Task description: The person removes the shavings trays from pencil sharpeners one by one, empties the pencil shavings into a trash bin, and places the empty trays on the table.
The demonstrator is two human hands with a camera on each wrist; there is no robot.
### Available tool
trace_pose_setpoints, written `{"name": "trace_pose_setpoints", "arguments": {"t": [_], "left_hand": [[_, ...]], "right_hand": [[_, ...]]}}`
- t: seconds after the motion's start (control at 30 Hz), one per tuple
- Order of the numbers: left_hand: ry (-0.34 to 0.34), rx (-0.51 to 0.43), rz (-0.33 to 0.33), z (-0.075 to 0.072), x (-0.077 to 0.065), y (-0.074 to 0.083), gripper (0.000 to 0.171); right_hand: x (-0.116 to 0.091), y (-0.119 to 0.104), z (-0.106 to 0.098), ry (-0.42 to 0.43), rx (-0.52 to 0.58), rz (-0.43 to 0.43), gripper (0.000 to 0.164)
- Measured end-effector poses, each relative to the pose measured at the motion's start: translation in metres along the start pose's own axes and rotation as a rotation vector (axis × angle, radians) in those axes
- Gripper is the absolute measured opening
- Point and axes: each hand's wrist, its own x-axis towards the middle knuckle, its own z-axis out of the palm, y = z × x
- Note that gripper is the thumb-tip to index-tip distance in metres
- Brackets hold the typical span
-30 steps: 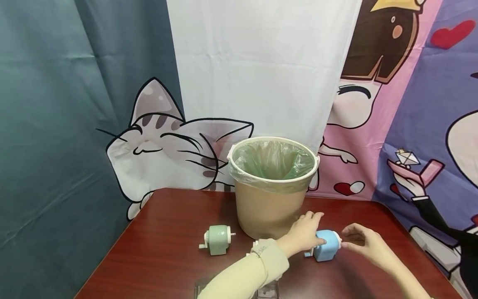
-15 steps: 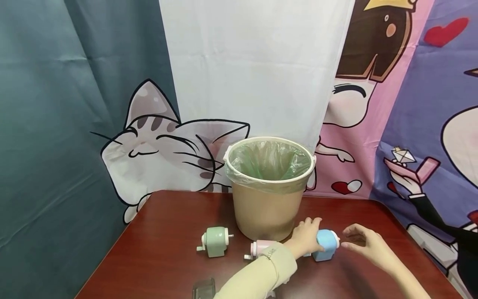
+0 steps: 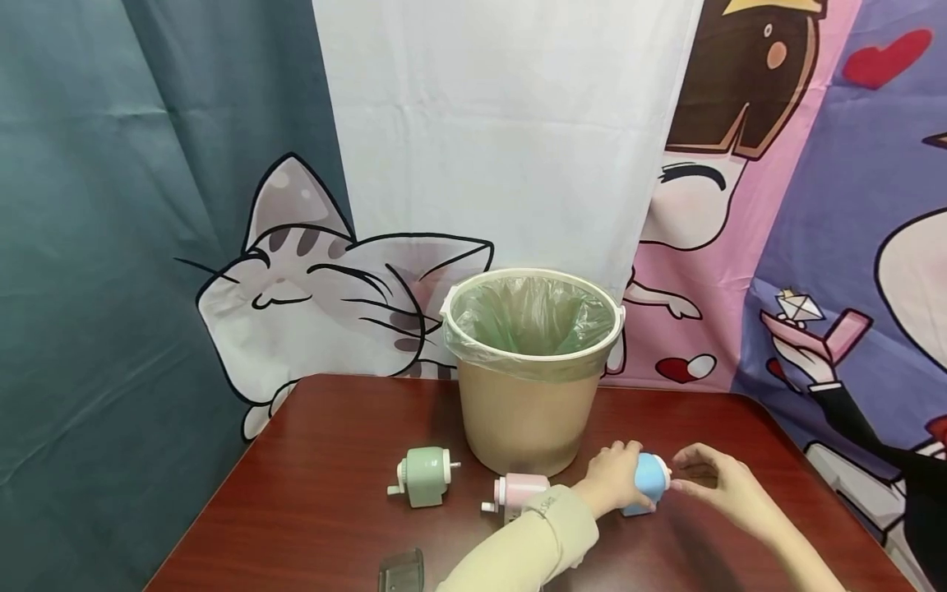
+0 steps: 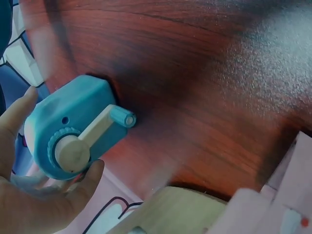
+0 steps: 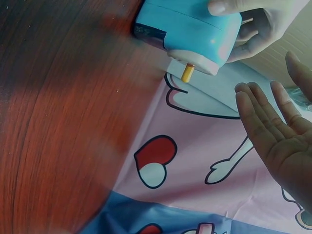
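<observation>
A blue crank pencil sharpener stands on the table right of the bin. My left hand grips its body from the crank side; the white crank arm shows in the left wrist view. From the white front sticks a short yellow stub, which looks like a pencil end. My right hand is held just beyond that front, its fingers relaxed and apart from the stub in the right wrist view. A pink sharpener is partly behind the left sleeve, and a green sharpener stands farther left.
A beige bin with a green plastic liner stands behind the sharpeners. Near the table's front lies a dark plastic piece, partly cut off by the frame. A printed cloth hangs behind the table.
My left hand has shifted right and closed farther round the blue sharpener. The sleeve has moved with it, so more of the pink sharpener shows. The right hand stays nearly in place.
</observation>
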Motion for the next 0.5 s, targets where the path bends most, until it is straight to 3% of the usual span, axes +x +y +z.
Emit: {"name": "trace_pose_setpoints", "arguments": {"t": [0.2,0.5], "left_hand": [[0.007,0.047,-0.054,0.008,0.002,0.004,0.072],[-0.011,0.031,-0.123,0.012,0.003,0.008,0.071]], "right_hand": [[-0.001,0.0,0.0,0.021,-0.016,0.003,0.025],[0.0,0.0,-0.003,0.03,-0.028,0.023,0.025]]}}
